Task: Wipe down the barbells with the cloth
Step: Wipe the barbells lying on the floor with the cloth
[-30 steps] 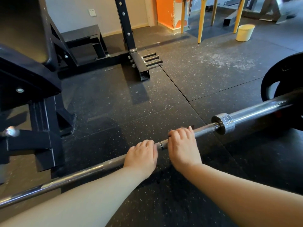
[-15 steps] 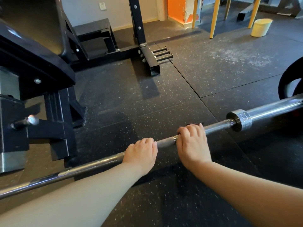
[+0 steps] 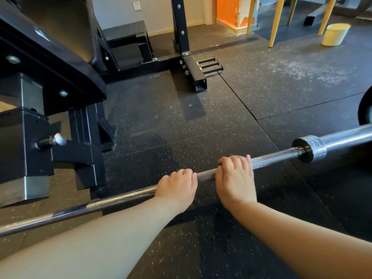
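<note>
Steel barbell (image 3: 271, 159), ends cut off, clasped by left grip (image 3: 177, 188) and right grip (image 3: 235, 178).

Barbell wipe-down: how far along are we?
Done: nothing provable; no wiped stretch stands out on the barbell. In hand: left hand and right hand both grip the knurled shaft, side by side; no cloth shows. Left: by the look, the smooth shaft at left and the sleeve past the collar.

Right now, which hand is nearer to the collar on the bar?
Right. The right hand grips the bar next along from the collar; the left hand grips it beyond the right hand, farther from the collar.
</note>
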`<move>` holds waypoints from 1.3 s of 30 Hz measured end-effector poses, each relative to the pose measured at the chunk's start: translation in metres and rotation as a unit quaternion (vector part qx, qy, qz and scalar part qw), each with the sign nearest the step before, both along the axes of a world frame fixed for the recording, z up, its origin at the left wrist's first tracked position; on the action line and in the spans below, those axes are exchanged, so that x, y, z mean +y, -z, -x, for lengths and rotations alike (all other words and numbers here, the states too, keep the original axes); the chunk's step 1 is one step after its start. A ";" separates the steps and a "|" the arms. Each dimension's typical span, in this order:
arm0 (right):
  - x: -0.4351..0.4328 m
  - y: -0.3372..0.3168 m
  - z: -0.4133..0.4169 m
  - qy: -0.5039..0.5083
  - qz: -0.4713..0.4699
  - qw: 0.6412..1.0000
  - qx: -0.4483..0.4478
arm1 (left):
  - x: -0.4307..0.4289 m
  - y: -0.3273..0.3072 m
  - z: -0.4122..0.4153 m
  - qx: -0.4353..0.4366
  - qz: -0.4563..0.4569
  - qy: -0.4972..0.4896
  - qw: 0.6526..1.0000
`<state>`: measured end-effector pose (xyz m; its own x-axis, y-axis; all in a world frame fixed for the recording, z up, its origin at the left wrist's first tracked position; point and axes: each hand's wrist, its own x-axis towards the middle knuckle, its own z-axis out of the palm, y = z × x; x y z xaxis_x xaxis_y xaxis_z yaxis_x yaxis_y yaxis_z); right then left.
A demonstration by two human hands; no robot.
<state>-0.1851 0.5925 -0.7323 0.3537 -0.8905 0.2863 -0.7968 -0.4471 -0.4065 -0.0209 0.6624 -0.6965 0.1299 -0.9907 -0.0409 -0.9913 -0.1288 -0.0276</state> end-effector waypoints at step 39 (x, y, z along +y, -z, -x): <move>0.005 -0.002 -0.010 -0.107 0.017 0.992 0.070 | 0.001 -0.002 -0.002 0.004 -0.035 -0.064 0.997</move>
<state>-0.1748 0.5975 -0.7305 0.5724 -0.7809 0.2502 -0.7291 -0.6243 -0.2806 -0.0187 0.6636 -0.6943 0.2549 -0.9605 -0.1116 -0.9670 -0.2528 -0.0326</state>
